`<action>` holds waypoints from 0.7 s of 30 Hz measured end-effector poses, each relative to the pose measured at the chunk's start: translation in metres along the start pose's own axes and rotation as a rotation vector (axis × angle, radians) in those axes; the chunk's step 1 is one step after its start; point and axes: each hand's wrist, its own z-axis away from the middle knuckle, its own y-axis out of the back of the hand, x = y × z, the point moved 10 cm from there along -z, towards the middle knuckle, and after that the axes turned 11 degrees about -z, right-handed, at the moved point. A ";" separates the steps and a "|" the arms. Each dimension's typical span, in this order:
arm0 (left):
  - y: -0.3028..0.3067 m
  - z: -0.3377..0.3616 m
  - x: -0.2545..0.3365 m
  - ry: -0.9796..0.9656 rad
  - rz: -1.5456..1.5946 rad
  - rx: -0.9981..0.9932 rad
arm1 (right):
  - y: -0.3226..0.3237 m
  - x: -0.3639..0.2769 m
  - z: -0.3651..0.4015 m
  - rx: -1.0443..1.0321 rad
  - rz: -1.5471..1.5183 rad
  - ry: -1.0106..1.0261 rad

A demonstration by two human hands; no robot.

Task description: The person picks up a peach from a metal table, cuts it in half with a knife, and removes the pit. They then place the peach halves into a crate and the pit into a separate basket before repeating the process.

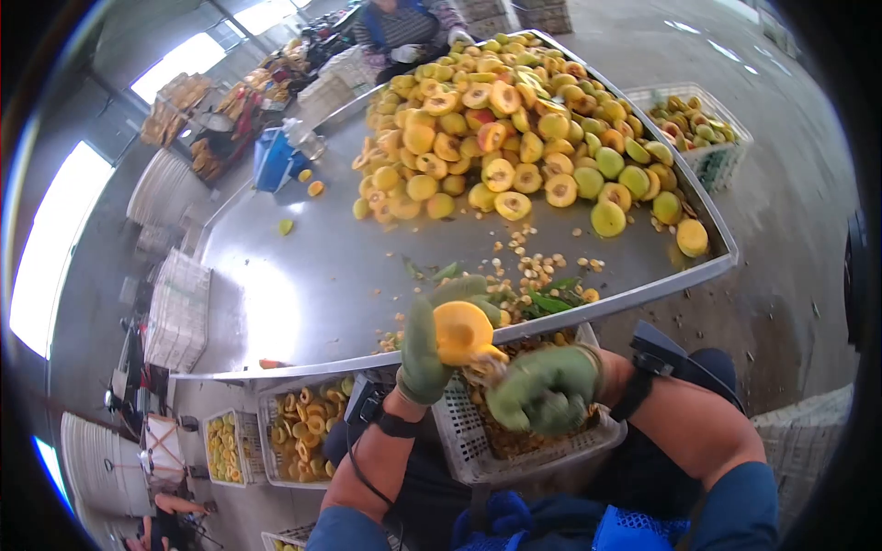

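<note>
Steel sheet forms the desk (303, 275), a long top with a raised rim that runs from the near edge away to the far end. At the far left, stacks of white crates (179, 312) stand on the floor beside it. Below its near edge, floor crates (264, 436) hold cut peach halves. A blue container (276, 161) sits at the desk's far left side, with a few loose fruits close by.

Near the middle, the left hand (424, 344) wears a green glove. Its grip is closed around a yellow peach (462, 332), which is held up just in front of the desk's near rim. Under both hands, a white basket (457, 436) rests on the person's lap with brownish pits inside it.

Just right of the peach and a little nearer, the right hand (547, 390) is also in a green glove and hangs over the basket. Its grip is curled shut into a fist. The glove is blurred, so I cannot tell what, if anything, lies inside it.

Beyond the hands, loose pits (533, 262) and green leaves (551, 298) lie scattered on the desk. Farther off, a heap of peaches (496, 129), whole and halved, covers the far right part of the top. Another person (404, 28) stands at the far end. Right of the desk, a far crate (712, 165) on the floor holds more peaches.
</note>
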 end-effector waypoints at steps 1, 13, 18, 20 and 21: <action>0.010 0.004 0.001 0.030 0.076 0.069 | -0.004 -0.007 0.006 0.111 0.358 0.066; 0.136 0.101 0.061 0.087 -0.644 0.378 | 0.031 0.001 0.012 0.625 0.966 -0.217; 0.280 0.213 0.065 0.205 -1.669 0.464 | 0.030 0.013 0.013 0.575 1.288 -0.146; 0.333 0.226 0.055 0.379 -1.624 0.578 | 0.041 0.027 0.000 0.386 1.474 -0.114; 0.319 0.204 0.066 0.302 -1.559 0.615 | 0.019 0.020 0.007 0.401 1.487 -0.153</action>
